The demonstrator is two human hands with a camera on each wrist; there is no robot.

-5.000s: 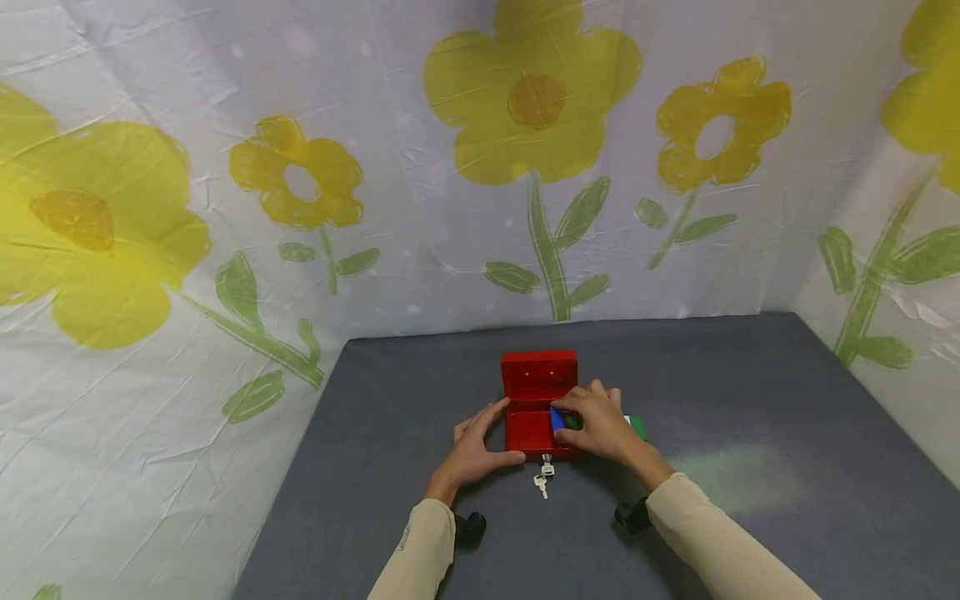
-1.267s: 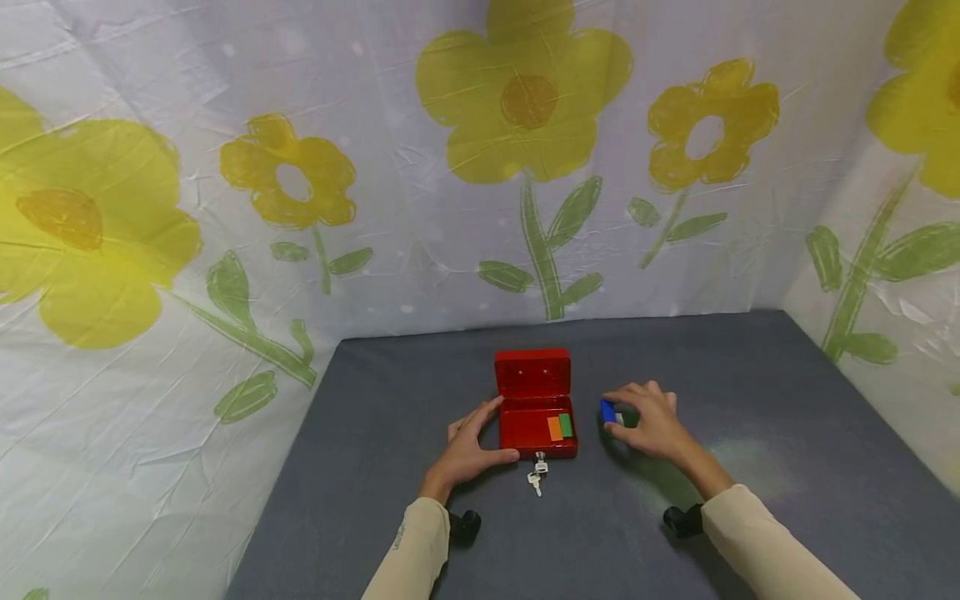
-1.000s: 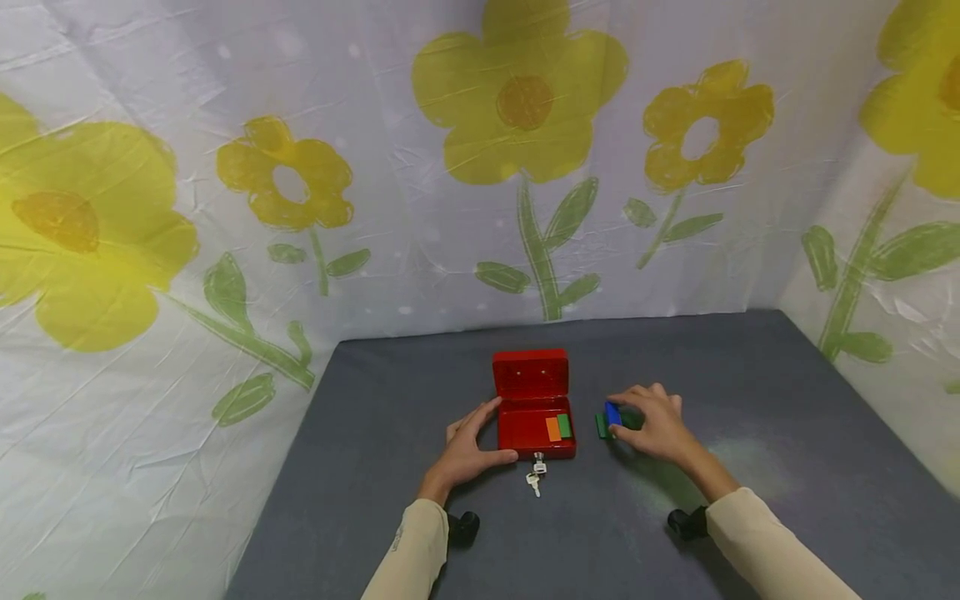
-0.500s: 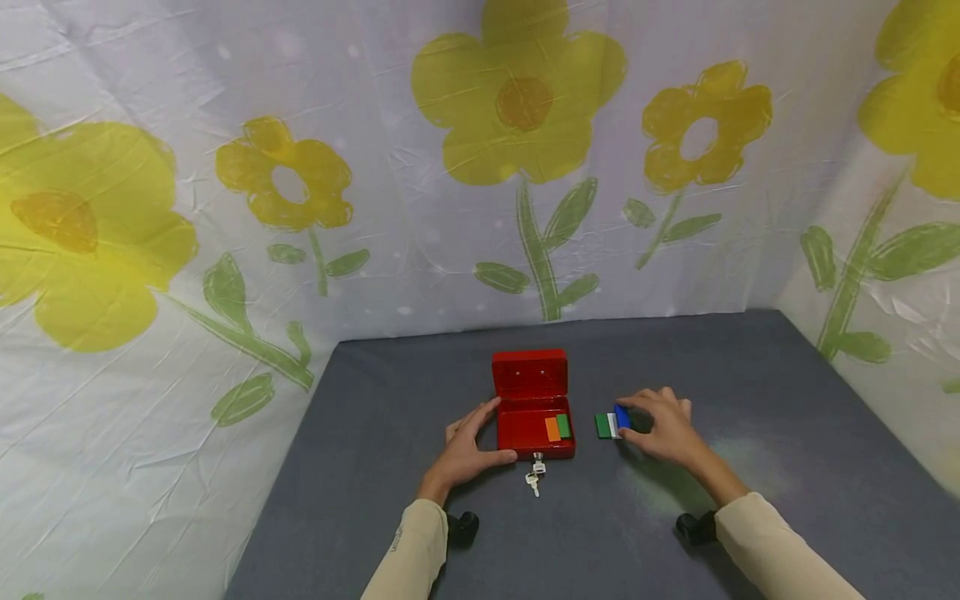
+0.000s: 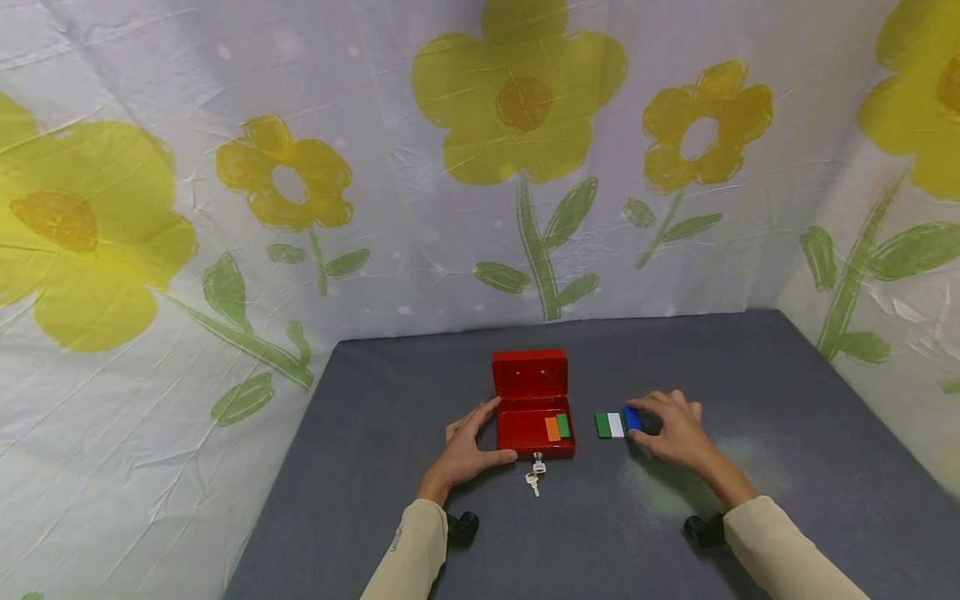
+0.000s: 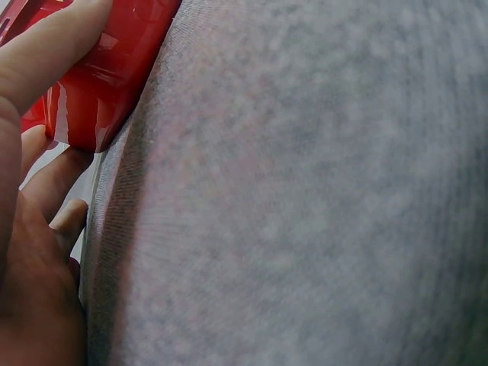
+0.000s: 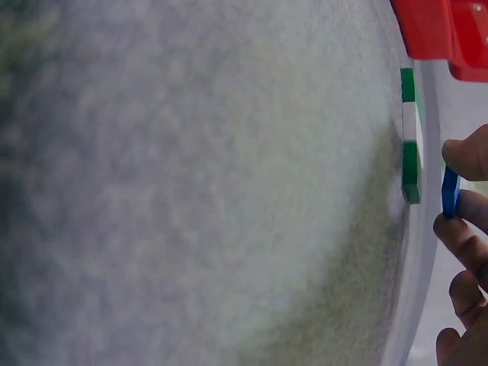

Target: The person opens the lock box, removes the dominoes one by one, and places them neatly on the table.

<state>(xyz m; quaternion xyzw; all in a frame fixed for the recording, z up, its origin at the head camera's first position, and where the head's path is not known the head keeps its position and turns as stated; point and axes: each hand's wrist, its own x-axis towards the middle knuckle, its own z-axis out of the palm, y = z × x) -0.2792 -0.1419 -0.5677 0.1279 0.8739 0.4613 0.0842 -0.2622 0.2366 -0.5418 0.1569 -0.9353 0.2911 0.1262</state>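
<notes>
A red cash box [image 5: 530, 404] stands with its lid up, an orange tile [image 5: 552, 429] and a green tile [image 5: 563, 426] inside at the right. My left hand [image 5: 468, 450] rests against the box's left end, thumb at the front corner, fingers extended along the side. Between thumb and fingertips my right hand [image 5: 678, 433] pinches a blue tile [image 7: 451, 192], apart from the table. To its left a green tile [image 5: 602, 426] and a white tile [image 5: 615, 425] lie side by side. The right wrist view shows another green tile [image 7: 411, 171] after the white one, near the blue.
Two keys [image 5: 534, 477] hang at the box's front lock. A dark grey cloth covers the table [image 5: 420, 375]. Behind it and at the sides hangs a white curtain [image 5: 420, 250] with yellow flowers.
My right hand has left the box area and carried the blue tile rightward past the row, uncovering the green and white tiles. The left hand has stayed at the box.
</notes>
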